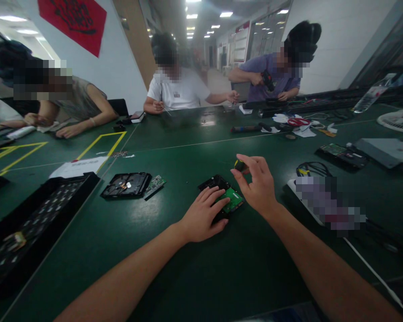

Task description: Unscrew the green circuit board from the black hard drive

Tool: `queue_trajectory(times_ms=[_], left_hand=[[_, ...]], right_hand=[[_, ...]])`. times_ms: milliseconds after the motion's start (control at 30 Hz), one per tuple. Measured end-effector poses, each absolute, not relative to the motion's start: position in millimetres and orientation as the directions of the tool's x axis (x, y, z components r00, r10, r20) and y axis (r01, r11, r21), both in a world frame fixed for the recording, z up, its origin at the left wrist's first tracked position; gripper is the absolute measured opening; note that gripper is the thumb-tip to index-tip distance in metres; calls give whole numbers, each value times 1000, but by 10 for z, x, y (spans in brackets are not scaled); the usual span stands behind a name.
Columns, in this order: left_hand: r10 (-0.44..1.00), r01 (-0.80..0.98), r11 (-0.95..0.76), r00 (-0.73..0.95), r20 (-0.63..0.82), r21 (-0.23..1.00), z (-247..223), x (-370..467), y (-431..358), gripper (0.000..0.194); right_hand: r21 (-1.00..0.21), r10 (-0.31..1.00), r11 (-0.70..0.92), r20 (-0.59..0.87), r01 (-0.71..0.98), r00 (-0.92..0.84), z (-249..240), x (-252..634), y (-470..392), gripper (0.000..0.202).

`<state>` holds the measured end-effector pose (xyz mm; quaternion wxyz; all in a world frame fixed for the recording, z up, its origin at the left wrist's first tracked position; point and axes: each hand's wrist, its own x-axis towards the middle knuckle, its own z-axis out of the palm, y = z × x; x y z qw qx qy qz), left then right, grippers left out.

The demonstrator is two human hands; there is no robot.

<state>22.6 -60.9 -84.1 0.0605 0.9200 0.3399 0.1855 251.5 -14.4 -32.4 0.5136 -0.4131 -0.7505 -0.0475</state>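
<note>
Forearms [322, 255] foremost; left hand [204, 217] loosely spread over green-boarded drive [233, 201] on tabletop [174, 156]; right hand [260, 185], fingers pinched on yellow-black handle [239, 166]; seemingly screw work, next calling for steady drive

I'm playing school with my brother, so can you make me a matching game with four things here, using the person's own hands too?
Things
1. left hand
2. right hand
3. long black tray
4. clear bottle

Places and states
A. pinching a small black-and-yellow thing
B. at the back right of the picture
C. at the left side of the green table
D. fingers spread over a green circuit board

Right pairs: 1-D, 2-A, 3-C, 4-B
</note>
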Motion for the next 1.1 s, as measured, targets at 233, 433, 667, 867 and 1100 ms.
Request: queue_trajectory(times_ms=[233,433,667,867,1100], left_hand=[[647,600,-762,704,294,242,-833,231,-609,64],[644,594,-765,704,300,248,-831,227,-609,64],[647,595,-762,702,297,256,-834,229,-605,65],[647,594,-762,701,299,258,-839,232,-607,66],[649,595,-761,703,292,258,-824,233,-613,65]], right_hand=[[-355,580,685,794,636,-182,-338,2505,-144,49],[-349,553,676,822,649,-134,-327,2514,-145,40],[-378,595,670,789,639,-157,-334,2507,-148,47],[-343,551,672,824,657,-134,-332,2513,-144,38],[-355,563,688,812,633,-156,-320,2504,-150,47]])
